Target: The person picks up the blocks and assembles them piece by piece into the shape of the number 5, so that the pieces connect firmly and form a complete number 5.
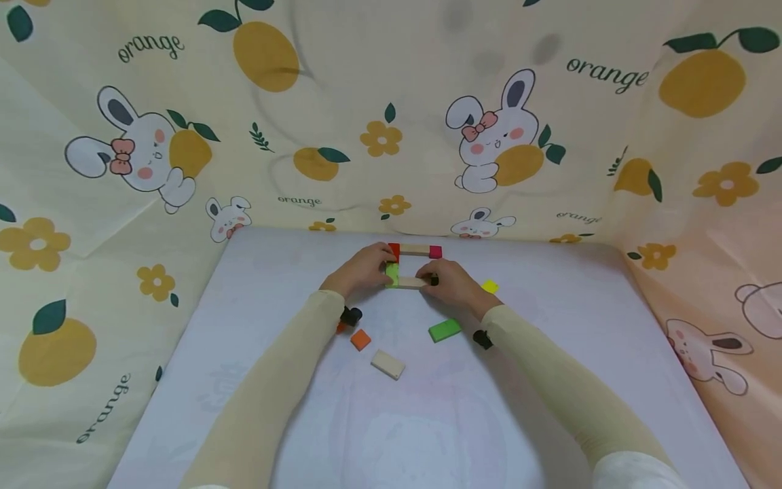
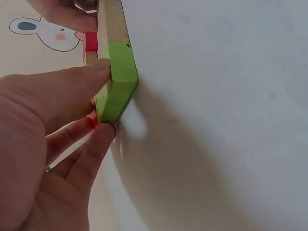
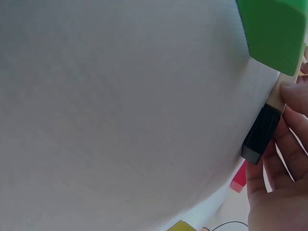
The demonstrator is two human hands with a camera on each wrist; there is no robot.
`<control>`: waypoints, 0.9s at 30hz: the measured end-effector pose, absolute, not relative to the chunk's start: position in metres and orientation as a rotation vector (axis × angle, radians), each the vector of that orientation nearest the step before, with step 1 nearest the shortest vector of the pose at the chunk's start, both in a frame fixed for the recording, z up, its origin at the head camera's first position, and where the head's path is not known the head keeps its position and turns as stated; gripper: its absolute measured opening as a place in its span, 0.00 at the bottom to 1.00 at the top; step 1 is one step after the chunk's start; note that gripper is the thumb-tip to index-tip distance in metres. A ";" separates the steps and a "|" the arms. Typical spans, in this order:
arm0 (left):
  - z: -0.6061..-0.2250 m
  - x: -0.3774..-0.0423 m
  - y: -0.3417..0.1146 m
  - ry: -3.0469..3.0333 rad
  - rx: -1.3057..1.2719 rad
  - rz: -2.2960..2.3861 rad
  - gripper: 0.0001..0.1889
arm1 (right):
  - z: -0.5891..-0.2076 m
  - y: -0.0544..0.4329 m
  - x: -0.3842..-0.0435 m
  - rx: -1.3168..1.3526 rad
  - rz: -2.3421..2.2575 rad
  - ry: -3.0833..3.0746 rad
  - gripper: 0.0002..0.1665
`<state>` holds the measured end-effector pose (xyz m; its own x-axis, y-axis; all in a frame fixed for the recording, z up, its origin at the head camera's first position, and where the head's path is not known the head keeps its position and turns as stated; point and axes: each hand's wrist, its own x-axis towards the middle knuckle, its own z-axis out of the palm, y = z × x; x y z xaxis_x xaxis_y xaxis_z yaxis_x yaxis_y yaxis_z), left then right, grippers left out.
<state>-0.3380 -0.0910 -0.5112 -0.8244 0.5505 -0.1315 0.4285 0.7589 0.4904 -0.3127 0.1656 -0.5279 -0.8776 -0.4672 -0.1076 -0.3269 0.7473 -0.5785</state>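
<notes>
At the back of the table, small blocks lie in a partial frame. My left hand point(image 1: 364, 268) pinches the light green block point(image 2: 120, 72) at its left side, thumb on the near face and fingers curled round the outer side. A plain wooden block point(image 1: 409, 282) runs right from it. My right hand point(image 1: 452, 282) pinches that wooden block near its right end, thumb in front and fingers behind. Against that end sits a black block point(image 3: 262, 130). Behind, another wooden block point(image 1: 415, 250) lies between a red block point(image 1: 394, 250) on the left and a pinkish-red block point(image 1: 436, 252) on the right.
Nearer me lie a green block point(image 1: 444, 330), an orange block point(image 1: 360, 339) and a loose wooden block point(image 1: 387, 365). A second orange piece point(image 1: 340, 328) is partly covered by my left wrist. A yellow block point(image 1: 490, 286) shows beyond my right wrist. Printed cloth point(image 1: 379, 183) hangs behind the table.
</notes>
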 end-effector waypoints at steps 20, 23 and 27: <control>-0.519 -0.342 -0.097 2.683 0.678 0.817 0.34 | -0.524 0.165 -0.311 -0.616 -0.829 2.694 0.18; -0.520 -0.340 -0.097 2.702 0.655 0.867 0.37 | -0.524 0.165 -0.310 -0.605 -0.835 2.688 0.19; -0.518 -0.330 -0.098 2.756 0.613 0.956 0.39 | -0.524 0.165 -0.309 -0.587 -0.843 2.687 0.20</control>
